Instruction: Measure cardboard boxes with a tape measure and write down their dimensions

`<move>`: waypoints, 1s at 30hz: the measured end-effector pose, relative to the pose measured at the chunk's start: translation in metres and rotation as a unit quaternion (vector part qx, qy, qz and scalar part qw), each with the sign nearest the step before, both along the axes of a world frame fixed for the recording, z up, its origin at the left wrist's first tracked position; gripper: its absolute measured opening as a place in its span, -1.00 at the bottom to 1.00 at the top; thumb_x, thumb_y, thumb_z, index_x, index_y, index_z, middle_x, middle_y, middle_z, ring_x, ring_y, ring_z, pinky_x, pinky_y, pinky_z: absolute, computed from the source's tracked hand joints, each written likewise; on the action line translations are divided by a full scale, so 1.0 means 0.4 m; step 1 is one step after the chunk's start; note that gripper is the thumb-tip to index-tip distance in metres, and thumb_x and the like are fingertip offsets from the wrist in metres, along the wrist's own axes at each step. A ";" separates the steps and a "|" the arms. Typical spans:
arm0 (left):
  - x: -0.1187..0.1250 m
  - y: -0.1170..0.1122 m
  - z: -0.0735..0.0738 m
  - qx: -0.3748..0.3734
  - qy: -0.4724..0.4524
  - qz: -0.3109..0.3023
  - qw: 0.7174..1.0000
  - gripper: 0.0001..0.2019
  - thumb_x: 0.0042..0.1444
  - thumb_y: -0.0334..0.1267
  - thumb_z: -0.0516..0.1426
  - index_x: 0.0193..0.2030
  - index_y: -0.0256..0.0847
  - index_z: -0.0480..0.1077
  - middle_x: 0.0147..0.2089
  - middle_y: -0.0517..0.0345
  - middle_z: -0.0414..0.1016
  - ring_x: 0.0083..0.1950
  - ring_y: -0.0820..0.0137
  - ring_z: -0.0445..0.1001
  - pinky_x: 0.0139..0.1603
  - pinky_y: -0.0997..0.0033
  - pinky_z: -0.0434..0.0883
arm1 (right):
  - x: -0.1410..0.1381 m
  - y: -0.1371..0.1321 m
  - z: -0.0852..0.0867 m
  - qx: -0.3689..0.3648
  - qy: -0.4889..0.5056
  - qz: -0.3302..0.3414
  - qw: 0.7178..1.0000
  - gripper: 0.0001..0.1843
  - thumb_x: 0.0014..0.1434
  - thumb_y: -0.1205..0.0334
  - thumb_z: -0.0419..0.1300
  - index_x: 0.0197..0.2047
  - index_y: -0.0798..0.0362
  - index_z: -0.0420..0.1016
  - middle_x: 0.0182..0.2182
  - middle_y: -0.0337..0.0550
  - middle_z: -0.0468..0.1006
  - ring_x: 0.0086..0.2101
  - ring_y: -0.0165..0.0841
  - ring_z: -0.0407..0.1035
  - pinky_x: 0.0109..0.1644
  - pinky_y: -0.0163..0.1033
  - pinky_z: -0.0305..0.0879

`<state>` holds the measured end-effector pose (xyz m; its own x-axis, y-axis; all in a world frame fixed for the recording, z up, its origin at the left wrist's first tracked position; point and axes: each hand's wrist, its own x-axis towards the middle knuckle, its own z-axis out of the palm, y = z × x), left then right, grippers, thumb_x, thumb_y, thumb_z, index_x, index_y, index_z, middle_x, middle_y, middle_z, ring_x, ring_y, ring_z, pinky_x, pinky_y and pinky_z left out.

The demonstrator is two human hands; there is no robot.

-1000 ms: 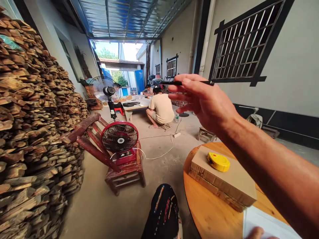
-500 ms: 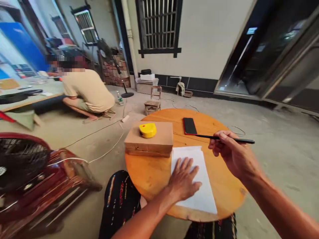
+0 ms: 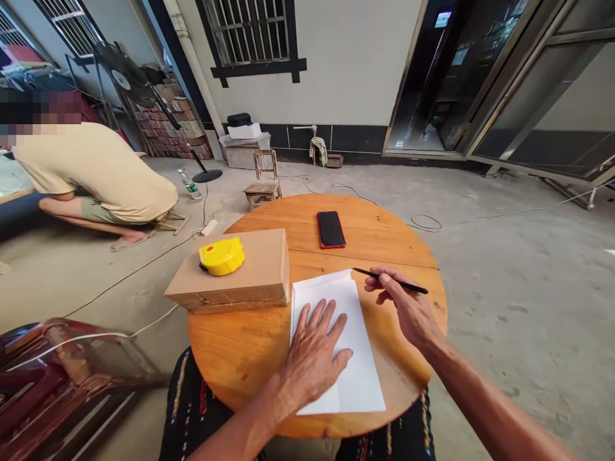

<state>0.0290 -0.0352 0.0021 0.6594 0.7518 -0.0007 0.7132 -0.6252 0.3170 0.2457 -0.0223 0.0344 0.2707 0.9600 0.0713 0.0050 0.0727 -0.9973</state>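
My left hand (image 3: 317,355) lies flat with spread fingers on a sheet of white paper (image 3: 358,378), which rests on a round wooden table (image 3: 240,358). Held between the fingers of my right hand (image 3: 401,301) is a slim black pen (image 3: 413,286). Its tip points left, just above the paper's top right corner; whether it touches anything I cannot tell. Left of the paper sits a closed cardboard box (image 3: 259,256) with a yellow tape measure (image 3: 222,256) on top. A phone (image 3: 331,229) with a red edge lies beyond the paper.
A person (image 3: 96,173) in a beige shirt squats at the left beside a low table. A small wooden chair (image 3: 263,186) stands behind my table. A dark red wooden seat (image 3: 91,378) is close on my left. Cables (image 3: 426,223) run over the floor.
My right hand with the pen has come left and down, nearer the paper's top right corner. The view has turned to the right. My left hand still lies on the paper.
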 end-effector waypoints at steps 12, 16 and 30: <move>-0.027 0.002 -0.010 -0.045 -0.023 -0.002 0.999 -0.38 0.27 0.13 0.03 0.40 -0.04 0.12 0.53 0.00 -0.15 0.53 0.12 -0.23 0.48 -0.13 -0.20 | -0.061 0.121 0.004 0.021 -0.159 0.095 0.983 -0.66 0.28 -0.07 0.15 -0.01 -0.08 0.54 0.03 -0.08 0.59 0.05 -0.13 0.45 0.17 -0.02 0.32; -0.025 -0.002 -0.025 -0.030 -0.029 0.001 0.999 -0.37 0.28 0.12 0.03 0.41 -0.05 0.11 0.53 0.00 -0.17 0.53 0.12 -0.24 0.48 -0.13 -0.20 | -0.046 0.167 -0.041 0.027 -0.206 0.132 0.969 -0.60 0.29 -0.11 0.12 0.02 -0.06 0.55 0.02 -0.06 0.60 0.02 -0.11 0.46 0.16 0.03 0.32; 0.002 0.010 -0.010 -0.035 -0.017 -0.021 0.999 -0.39 0.29 0.14 0.01 0.40 -0.04 0.10 0.53 0.02 -0.13 0.53 0.13 -0.23 0.49 -0.11 -0.23 | -0.017 0.132 -0.018 0.000 -0.172 0.029 0.985 -0.67 0.30 -0.05 0.12 -0.08 0.00 0.52 -0.13 -0.09 0.60 -0.10 -0.19 0.45 -0.02 -0.13 0.34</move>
